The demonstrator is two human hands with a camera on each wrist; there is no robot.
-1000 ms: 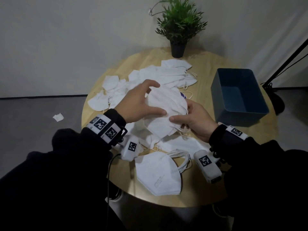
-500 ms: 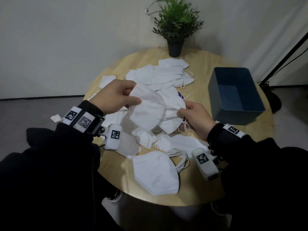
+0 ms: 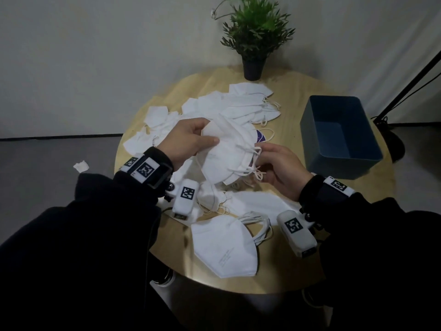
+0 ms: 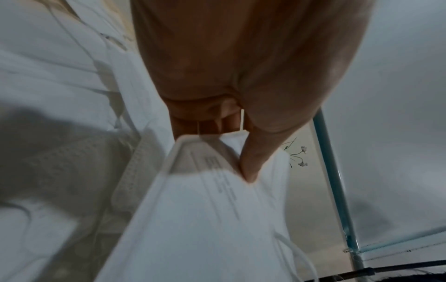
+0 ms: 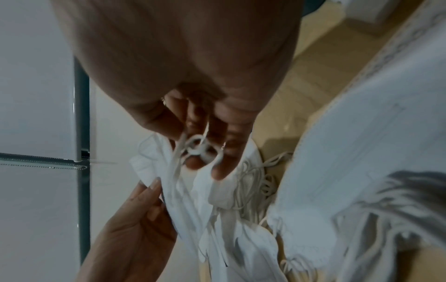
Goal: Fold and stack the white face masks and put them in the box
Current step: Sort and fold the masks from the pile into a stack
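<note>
Left hand (image 3: 188, 142) pinched folded white fabric masks (image 3: 226, 154) by one edge while right hand (image 3: 281, 170) gathered their elastic ear loops (image 3: 256, 174), apparently squaring the stack.

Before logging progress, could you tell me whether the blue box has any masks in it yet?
Empty as far as shown: the head view shows the blue box with only bare floor, though its near wall hides part.

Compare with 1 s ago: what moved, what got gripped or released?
The left hand lifted one mask off the bunch, swung it left, then laid it back; it pinches the bunch's left edge. The right hand kept hold of the ear loops throughout. Box, flat mask and plant unchanged.
</note>
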